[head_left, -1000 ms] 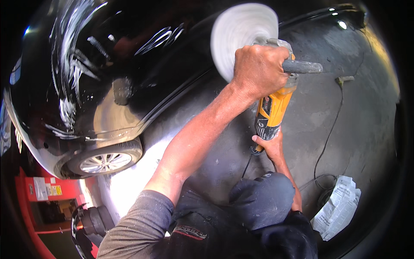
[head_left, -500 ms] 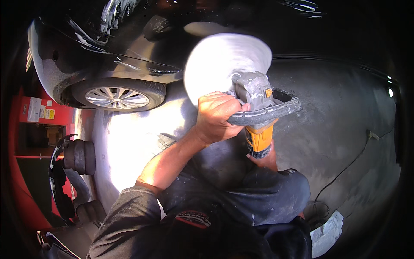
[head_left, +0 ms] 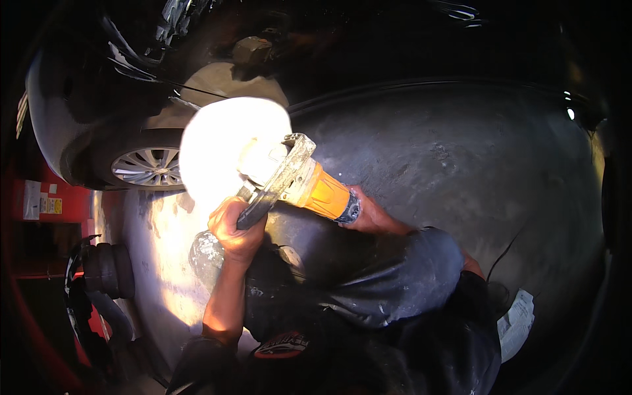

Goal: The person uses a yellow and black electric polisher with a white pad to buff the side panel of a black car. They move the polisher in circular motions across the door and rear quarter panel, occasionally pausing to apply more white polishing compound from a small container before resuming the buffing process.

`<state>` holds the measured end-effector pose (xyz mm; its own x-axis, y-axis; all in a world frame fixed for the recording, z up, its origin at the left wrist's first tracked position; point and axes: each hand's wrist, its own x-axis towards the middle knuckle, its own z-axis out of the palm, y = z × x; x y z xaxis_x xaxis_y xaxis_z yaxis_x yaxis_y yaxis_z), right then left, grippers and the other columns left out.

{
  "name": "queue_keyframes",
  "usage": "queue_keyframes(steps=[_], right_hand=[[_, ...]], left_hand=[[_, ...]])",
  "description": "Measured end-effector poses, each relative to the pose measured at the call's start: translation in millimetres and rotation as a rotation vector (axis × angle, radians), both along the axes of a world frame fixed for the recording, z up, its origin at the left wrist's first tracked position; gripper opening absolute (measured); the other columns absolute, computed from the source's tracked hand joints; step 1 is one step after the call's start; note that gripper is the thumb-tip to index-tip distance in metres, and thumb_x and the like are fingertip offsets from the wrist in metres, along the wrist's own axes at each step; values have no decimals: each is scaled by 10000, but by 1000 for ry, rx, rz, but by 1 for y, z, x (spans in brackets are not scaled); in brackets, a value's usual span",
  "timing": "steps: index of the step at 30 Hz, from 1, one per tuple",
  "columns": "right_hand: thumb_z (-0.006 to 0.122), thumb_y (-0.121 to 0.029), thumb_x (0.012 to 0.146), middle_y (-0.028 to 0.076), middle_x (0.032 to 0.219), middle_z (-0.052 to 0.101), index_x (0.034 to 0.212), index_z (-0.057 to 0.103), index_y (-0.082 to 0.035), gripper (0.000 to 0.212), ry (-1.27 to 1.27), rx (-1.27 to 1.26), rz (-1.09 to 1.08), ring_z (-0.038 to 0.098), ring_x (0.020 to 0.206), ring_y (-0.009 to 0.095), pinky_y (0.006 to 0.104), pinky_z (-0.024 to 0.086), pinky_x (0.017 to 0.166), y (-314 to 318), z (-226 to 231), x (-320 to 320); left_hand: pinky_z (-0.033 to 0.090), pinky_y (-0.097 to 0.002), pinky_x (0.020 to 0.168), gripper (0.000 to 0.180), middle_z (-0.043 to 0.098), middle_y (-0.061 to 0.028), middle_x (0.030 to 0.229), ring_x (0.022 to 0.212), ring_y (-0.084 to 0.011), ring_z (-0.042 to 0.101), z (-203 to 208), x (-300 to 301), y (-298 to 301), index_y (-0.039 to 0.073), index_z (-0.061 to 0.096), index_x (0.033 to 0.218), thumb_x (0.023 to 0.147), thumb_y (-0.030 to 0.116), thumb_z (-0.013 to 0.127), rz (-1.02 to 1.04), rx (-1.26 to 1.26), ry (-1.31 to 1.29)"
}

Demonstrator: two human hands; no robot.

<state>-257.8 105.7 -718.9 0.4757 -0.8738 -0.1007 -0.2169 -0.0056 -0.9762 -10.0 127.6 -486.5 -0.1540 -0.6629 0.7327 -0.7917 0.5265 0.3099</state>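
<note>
Both hands hold a polisher (head_left: 324,192) with an orange body and a dark rear end, tilted so its head points to the upper left. My left hand (head_left: 237,229) is closed around one end of its looped front handle. My right hand (head_left: 370,212) wraps the rear of the body, its fingers partly hidden. The round white pad (head_left: 224,148) glows in bright light in front of a black car's glossy side (head_left: 395,52). A pale reflection of it shows on the panel; whether they touch I cannot tell.
White smears (head_left: 131,62) mark the car's paint at upper left. A silver-spoked wheel (head_left: 148,166) stands behind the pad. Dark stacked round parts (head_left: 108,270) are at left. A crumpled paper sheet (head_left: 517,326) and a thin cable (head_left: 503,255) lie on the grey floor at right.
The polisher has swung left and down, its pad moving from upper centre to left of centre. Both hands stay on it. The pad's motion blur no longer shows in the glare.
</note>
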Motion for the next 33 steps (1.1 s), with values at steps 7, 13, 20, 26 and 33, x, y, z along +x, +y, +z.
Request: queue_keyframes(steps=[7, 13, 20, 26, 33], right_hand=[[916, -229, 745, 142, 1348, 602, 1474, 334, -43, 951, -95, -124, -61, 573, 1286, 248, 395, 436, 1091, 2, -12, -12], [915, -158, 731, 141, 1376, 544, 1458, 293, -45, 963, -207, -133, -217, 523, 1314, 236, 424, 409, 1108, 12, -27, -38], [929, -119, 701, 134, 1367, 543, 1452, 311, -30, 977, -352, -15, -519, 520, 1305, 237, 409, 413, 1108, 28, 21, -73], [930, -80, 671, 114, 1321, 563, 1424, 343, -26, 956, -291, -66, -800, 541, 1252, 219, 397, 433, 1083, 25, 40, -97], [931, -98, 652, 107, 1338, 565, 1436, 355, -31, 974, -337, -57, -870, 549, 1246, 214, 395, 445, 1073, 27, 43, -111]], left_hand=[[407, -332, 505, 282, 485, -78, 588, 499, -245, 502, 13, -10, -5, 51, 525, 690, 658, -53, 785, -187, -4, 22], [352, -364, 465, 365, 436, -54, 543, 444, -250, 437, 34, -62, -51, 82, 467, 621, 703, -28, 805, -359, -99, -67], [365, -360, 478, 332, 458, -65, 535, 463, -262, 478, 65, -156, -91, 75, 515, 605, 713, 34, 826, -560, -115, -123], [420, -357, 490, 273, 539, -68, 551, 487, -265, 557, 72, -247, -133, 90, 546, 630, 727, 136, 798, -726, -151, -142], [487, -359, 524, 155, 621, -122, 620, 551, -288, 633, 72, -273, -132, 61, 627, 689, 690, 90, 779, -788, 167, -126]])
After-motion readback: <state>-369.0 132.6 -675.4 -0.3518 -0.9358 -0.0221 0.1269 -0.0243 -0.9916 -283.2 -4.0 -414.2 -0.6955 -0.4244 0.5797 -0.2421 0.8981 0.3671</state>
